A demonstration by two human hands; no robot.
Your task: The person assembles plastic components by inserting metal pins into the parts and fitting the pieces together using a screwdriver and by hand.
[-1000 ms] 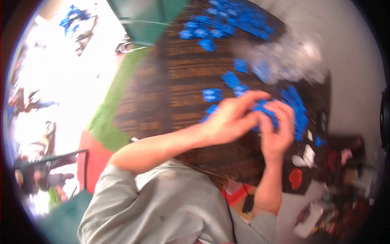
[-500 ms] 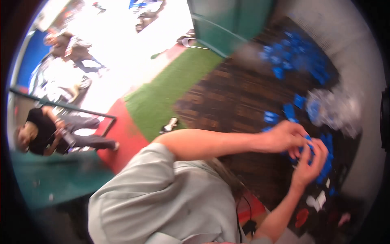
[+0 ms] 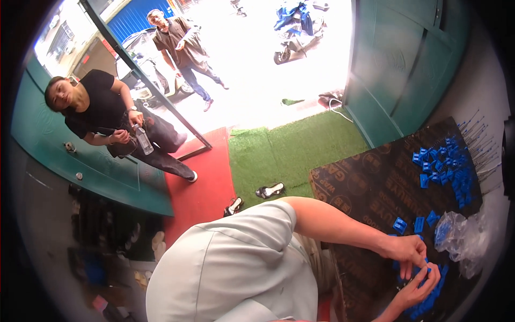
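A small blue piece (image 3: 427, 261) is between the fingertips of your two hands, mostly hidden by them. Your left hand (image 3: 409, 254) pinches it from the left, and your right hand (image 3: 421, 287) holds it from the near side, fingers bent narrow. Loose blue pieces (image 3: 419, 224) lie just beyond on the dark table (image 3: 354, 188); a clear plastic bag (image 3: 465, 239) is near, to the right. Farther away lies a blue heap (image 3: 445, 165).

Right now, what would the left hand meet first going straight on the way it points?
Probably the small blue piece just ahead, mostly hidden, then the right hand close beyond; exact depth is unclear.
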